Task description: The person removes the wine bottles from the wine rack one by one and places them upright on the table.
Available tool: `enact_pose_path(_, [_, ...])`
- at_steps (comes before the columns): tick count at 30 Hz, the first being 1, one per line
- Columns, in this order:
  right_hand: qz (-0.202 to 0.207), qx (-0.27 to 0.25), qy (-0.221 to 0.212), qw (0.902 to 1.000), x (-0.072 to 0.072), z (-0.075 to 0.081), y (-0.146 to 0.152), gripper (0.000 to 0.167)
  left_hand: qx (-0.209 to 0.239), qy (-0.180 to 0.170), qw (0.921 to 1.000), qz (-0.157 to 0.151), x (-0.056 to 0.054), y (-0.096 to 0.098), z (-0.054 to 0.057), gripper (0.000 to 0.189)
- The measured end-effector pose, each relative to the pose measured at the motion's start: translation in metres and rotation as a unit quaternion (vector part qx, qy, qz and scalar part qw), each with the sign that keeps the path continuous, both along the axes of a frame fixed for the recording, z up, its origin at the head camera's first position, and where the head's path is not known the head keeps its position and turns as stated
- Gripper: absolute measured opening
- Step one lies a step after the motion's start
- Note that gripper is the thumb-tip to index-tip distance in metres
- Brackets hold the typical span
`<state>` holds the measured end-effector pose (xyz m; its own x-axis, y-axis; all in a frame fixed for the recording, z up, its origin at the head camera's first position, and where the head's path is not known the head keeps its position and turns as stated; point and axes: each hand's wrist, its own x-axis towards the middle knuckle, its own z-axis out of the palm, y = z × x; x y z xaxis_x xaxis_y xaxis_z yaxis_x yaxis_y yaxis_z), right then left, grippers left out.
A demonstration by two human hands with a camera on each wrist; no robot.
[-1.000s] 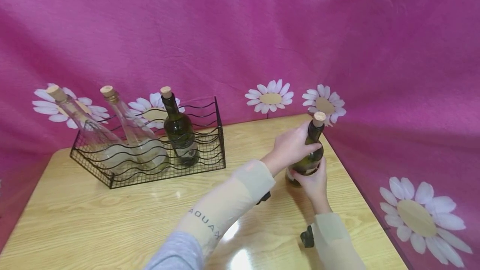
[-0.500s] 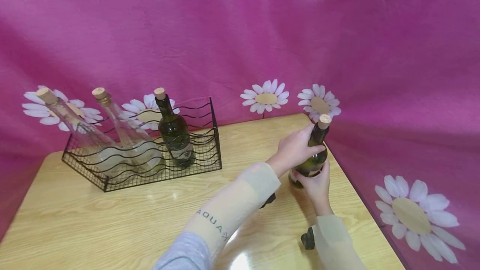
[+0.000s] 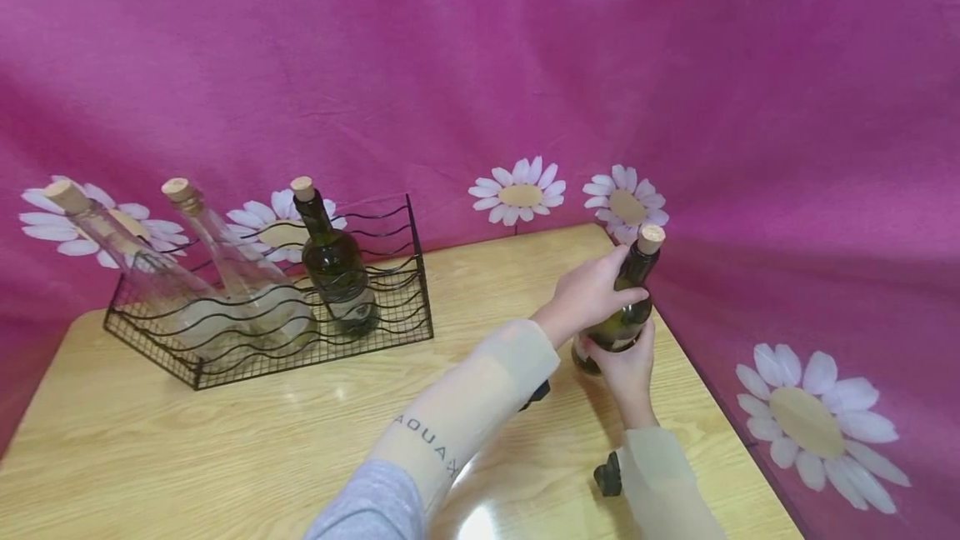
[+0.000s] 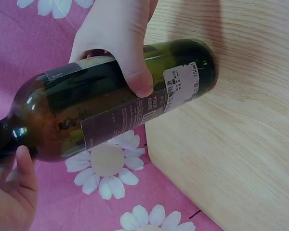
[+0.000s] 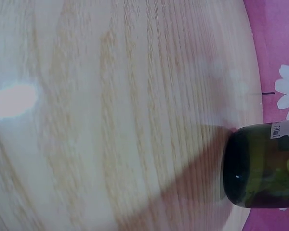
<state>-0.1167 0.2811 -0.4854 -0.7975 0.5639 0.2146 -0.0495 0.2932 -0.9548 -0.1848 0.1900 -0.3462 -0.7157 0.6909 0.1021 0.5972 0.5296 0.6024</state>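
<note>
A dark green wine bottle [image 3: 621,328] with a cork [image 3: 651,237] leans to the right near the table's right edge, both hands on it. My left hand [image 3: 592,298] grips it at the neck and shoulder, its fingers [image 4: 26,168] seen at the neck in the left wrist view. Lower down, my right hand [image 3: 630,373] holds the body, thumb across the label [image 4: 130,113]. The right wrist view catches only the bottle's base [image 5: 241,168] and lower side, close over the wooden table [image 5: 111,144]. The far side of the bottle is hidden.
A black wire rack [image 3: 315,362] stands at the table's back left. In it lean two clear corked bottles [image 3: 225,252] and a second dark green corked bottle [image 3: 335,269]. A pink cloth with daisies [image 3: 480,65] hangs behind and along the right side.
The head view has turned slightly right, so rack and cloth flowers appear further left. Both hands keep their grip on the bottle, which shifts only slightly in the view.
</note>
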Motion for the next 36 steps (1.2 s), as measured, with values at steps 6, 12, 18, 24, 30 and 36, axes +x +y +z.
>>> enact_pose_path(6, [-0.001,-0.003,-0.009,1.0,0.006,0.016,-0.009,0.086,-0.001,-0.001,1.0,-0.009,-0.001,0.0,-0.001,0.047])
enact_pose_path(12, [-0.001,0.005,-0.015,0.9999,0.0,0.0,0.004,0.087,-0.015,-0.008,0.9998,-0.013,0.001,0.002,-0.001,0.048])
enact_pose_path(18, [-0.001,0.018,-0.012,0.9998,-0.002,-0.009,0.008,0.088,-0.006,0.001,0.9999,-0.012,0.002,0.004,-0.003,0.045])
enact_pose_path(24, [0.014,0.004,-0.016,0.9998,-0.002,-0.007,0.006,0.088,-0.005,-0.001,0.9999,-0.012,-0.001,0.003,-0.009,0.047])
enact_pose_path(30, [0.034,-0.005,-0.005,0.9994,0.004,0.014,-0.003,0.085,-0.003,-0.001,0.9998,-0.017,-0.003,0.002,-0.009,0.048])
enact_pose_path(36, [0.054,0.005,0.008,0.9985,0.006,0.019,0.001,0.091,0.02,-0.014,0.9993,-0.027,-0.003,0.003,-0.012,0.049])
